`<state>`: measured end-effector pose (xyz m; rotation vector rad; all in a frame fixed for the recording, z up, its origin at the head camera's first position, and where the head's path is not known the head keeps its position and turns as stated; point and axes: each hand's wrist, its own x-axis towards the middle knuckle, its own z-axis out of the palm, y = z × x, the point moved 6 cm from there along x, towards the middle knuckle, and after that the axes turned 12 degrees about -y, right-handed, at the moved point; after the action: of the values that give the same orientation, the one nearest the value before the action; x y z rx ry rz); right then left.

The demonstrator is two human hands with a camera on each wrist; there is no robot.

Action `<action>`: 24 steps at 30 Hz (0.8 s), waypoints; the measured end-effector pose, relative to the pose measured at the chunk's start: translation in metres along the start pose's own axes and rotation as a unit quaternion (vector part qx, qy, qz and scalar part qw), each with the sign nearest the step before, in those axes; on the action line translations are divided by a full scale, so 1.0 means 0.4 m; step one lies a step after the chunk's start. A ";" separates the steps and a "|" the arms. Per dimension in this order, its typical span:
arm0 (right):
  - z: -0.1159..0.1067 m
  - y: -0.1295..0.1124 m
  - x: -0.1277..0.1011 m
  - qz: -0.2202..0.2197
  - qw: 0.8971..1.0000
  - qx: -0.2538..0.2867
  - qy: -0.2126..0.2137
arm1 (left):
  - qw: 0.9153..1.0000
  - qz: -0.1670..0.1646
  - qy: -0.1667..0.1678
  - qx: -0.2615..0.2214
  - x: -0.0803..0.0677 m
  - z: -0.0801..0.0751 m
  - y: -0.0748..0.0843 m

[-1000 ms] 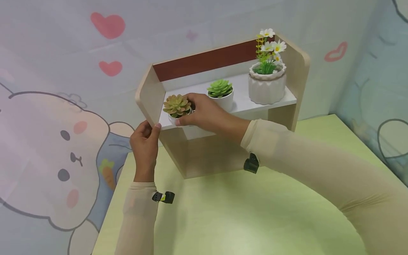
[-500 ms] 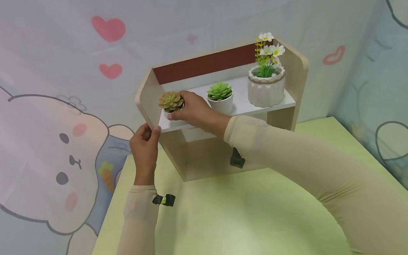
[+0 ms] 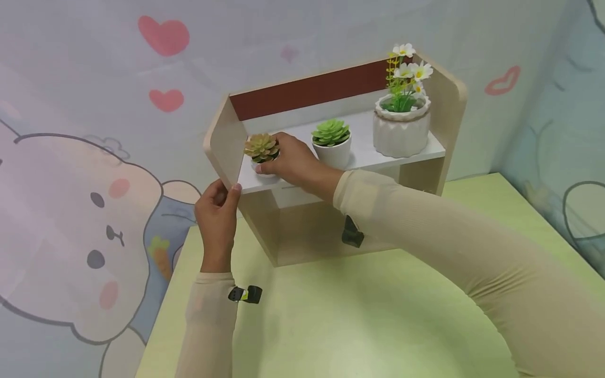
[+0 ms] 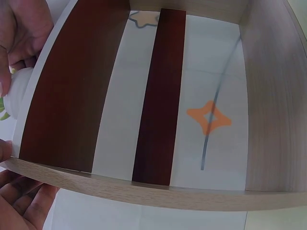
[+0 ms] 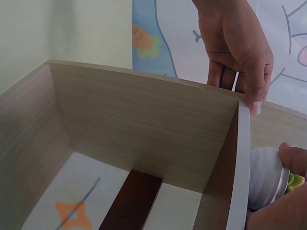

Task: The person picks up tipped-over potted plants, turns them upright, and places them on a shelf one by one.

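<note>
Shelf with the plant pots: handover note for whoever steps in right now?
Right hand: grips the small pot with the yellowish succulent at the left end of the white shelf board; pot looks set on the board, not released.
Left hand: holds the wooden shelf unit at its front left corner, thumb on the board edge.
Done: green succulent pot mid-board, ribbed flower pot at the right end, both standing free.
Left: probably let go of the yellowish succulent, then release the unit, which stands on the green table.
</note>
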<state>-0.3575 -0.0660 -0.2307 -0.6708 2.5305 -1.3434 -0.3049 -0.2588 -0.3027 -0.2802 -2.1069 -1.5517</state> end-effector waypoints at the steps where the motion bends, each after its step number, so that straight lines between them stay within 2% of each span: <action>1: 0.000 0.000 0.000 0.000 1.000 0.002 0.000 | 1.000 0.002 0.001 -0.002 0.001 0.001 0.002; 11: -0.002 0.006 0.004 0.005 1.000 -0.004 0.005 | 1.000 -0.004 0.004 -0.009 0.002 0.009 0.001; 17: 0.000 0.008 0.006 0.012 0.999 -0.033 0.001 | 1.000 -0.009 0.003 -0.009 0.000 0.007 -0.002; 21: 0.007 0.016 -0.008 0.026 0.999 -0.034 -0.007 | 1.000 -0.023 0.003 -0.009 -0.004 0.007 -0.010; 24: 0.014 0.023 -0.027 0.011 0.999 -0.029 -0.011 | 1.000 -0.027 0.008 -0.009 -0.008 0.004 -0.016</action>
<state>-0.3487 -0.0607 -0.2417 -0.6615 2.5608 -1.2543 -0.3053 -0.2589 -0.3100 -0.2179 -2.1064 -1.5990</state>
